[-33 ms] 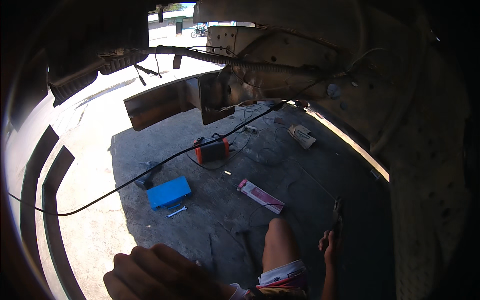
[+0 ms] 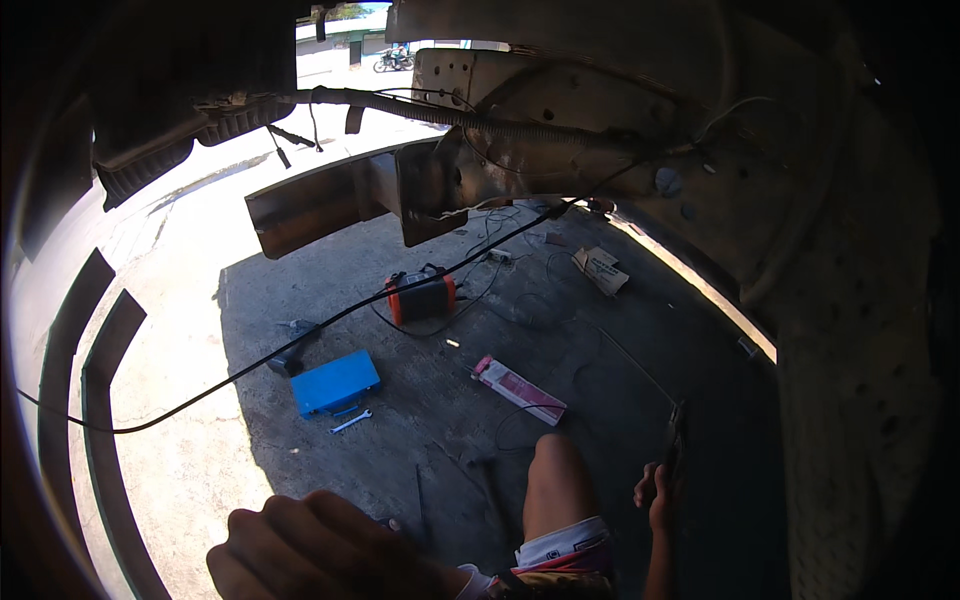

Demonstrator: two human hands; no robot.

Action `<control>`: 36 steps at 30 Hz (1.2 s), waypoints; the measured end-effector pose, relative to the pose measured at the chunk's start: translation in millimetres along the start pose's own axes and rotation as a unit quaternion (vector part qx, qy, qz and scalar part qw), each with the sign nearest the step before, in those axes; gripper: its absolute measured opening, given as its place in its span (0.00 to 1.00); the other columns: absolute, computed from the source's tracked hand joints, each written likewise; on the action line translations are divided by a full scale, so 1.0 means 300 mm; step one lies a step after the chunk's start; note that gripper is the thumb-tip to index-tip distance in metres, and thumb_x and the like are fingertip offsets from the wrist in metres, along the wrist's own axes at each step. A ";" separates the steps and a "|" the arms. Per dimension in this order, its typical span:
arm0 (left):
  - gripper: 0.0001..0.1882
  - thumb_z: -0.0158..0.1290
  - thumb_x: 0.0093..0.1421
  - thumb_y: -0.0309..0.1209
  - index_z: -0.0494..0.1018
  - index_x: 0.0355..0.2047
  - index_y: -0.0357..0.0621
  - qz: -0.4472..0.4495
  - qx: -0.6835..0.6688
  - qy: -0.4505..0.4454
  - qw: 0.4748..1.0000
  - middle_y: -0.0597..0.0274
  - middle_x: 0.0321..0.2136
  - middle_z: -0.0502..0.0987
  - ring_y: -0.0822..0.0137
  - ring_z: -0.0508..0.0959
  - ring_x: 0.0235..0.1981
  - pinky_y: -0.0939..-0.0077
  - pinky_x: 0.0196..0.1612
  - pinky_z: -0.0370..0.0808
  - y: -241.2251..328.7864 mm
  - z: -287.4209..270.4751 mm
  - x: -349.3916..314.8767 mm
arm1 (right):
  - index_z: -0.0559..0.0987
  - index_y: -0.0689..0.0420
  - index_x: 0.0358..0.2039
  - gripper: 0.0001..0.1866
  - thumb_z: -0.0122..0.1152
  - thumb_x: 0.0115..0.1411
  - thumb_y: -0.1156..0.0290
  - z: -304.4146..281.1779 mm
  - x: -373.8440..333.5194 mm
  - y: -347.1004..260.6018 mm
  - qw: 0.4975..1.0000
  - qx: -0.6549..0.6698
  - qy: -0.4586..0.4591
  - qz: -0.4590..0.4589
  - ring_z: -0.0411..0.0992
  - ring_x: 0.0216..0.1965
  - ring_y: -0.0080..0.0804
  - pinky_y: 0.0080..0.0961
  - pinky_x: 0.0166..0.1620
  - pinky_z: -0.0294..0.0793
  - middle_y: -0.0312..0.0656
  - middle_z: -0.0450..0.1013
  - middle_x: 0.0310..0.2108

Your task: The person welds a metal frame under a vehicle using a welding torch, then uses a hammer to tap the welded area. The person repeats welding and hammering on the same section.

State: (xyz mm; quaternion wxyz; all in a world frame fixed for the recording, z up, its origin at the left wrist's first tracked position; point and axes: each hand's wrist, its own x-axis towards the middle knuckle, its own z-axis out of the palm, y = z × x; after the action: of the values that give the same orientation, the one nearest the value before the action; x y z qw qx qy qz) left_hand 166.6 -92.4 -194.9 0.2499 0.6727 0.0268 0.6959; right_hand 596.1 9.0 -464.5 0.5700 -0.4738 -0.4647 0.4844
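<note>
The right grip (image 2: 655, 490) is closed around one dark clamp-like holder (image 2: 677, 435), and from its far end one thin rod (image 2: 640, 367) runs forward and to the left. The left grip (image 2: 300, 555) is curled like a fist; if something is inside it, I cannot tell. In my judgement, the rod could scrape the floor or bend if the right wrist drops, and it could touch the bare knee (image 2: 560, 475), just left of this grip, if the wrist swings inward. Ahead of the left grip I count one wrench (image 2: 351, 421), one blue case (image 2: 337, 383) behind it, and one orange-black machine (image 2: 425, 300) farther; two bent strips (image 2: 60, 360) lie to its left. Ahead and left of the right grip are one pink-and-white packet (image 2: 520, 390) and, farther, one cardboard box (image 2: 600, 270).
</note>
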 end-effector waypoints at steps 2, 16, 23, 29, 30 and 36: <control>0.10 0.65 0.59 0.26 0.82 0.42 0.40 0.013 -0.018 0.040 0.999 0.57 0.30 0.83 0.63 0.83 0.25 0.77 0.23 0.77 0.014 0.010 -0.025 | 0.73 0.60 0.42 0.17 0.54 0.73 0.56 0.003 -0.049 -0.086 0.999 0.020 -0.038 0.015 0.63 0.14 0.22 0.20 0.17 0.62 0.36 0.68 0.27; 0.16 0.59 0.66 0.38 0.81 0.43 0.36 -0.055 0.036 0.065 0.996 0.53 0.33 0.81 0.64 0.83 0.40 0.64 0.38 0.78 -0.042 0.021 0.030 | 0.56 0.59 0.68 0.39 0.63 0.65 0.55 0.361 0.093 -0.528 0.938 0.124 -0.106 -0.306 0.65 0.16 0.25 0.23 0.16 0.63 0.43 0.70 0.29; 0.29 0.51 0.71 0.38 0.64 0.61 0.24 -0.162 0.179 -0.110 0.964 0.37 0.45 0.80 0.51 0.84 0.40 0.60 0.44 0.80 -0.259 0.157 0.312 | 0.60 0.62 0.69 0.36 0.62 0.67 0.60 0.662 0.261 -0.758 0.897 -0.046 -0.041 -0.437 0.74 0.44 0.33 0.28 0.37 0.74 0.49 0.70 0.51; 0.33 0.49 0.71 0.37 0.53 0.67 0.26 -0.189 0.267 -0.128 0.936 0.33 0.43 0.80 0.48 0.83 0.44 0.56 0.48 0.79 -0.319 0.128 0.449 | 0.60 0.64 0.71 0.32 0.52 0.74 0.60 0.830 0.327 -0.869 0.863 -0.015 -0.051 -0.502 0.73 0.55 0.34 0.30 0.53 0.73 0.50 0.69 0.60; 0.35 0.48 0.70 0.36 0.50 0.68 0.25 -0.166 0.270 -0.131 0.939 0.30 0.42 0.80 0.45 0.84 0.42 0.55 0.47 0.78 -0.318 0.112 0.449 | 0.60 0.63 0.71 0.31 0.51 0.74 0.60 0.845 0.327 -0.881 0.849 -0.044 -0.043 -0.525 0.73 0.54 0.33 0.30 0.52 0.73 0.50 0.70 0.60; 0.47 0.49 0.71 0.42 0.32 0.74 0.33 -0.278 0.312 -0.161 0.894 0.26 0.66 0.61 0.43 0.71 0.64 0.56 0.63 0.72 -0.265 0.024 0.364 | 0.66 0.62 0.68 0.25 0.48 0.76 0.65 0.905 0.340 -0.900 0.861 -0.107 -0.067 -0.493 0.75 0.42 0.32 0.31 0.47 0.73 0.49 0.78 0.46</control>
State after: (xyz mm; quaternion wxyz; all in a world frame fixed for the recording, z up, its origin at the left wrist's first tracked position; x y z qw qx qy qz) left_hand 201.6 16.8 -123.2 0.2110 0.7840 0.3878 0.4363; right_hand 368.0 112.5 -157.6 0.6473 -0.2075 -0.7238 0.1184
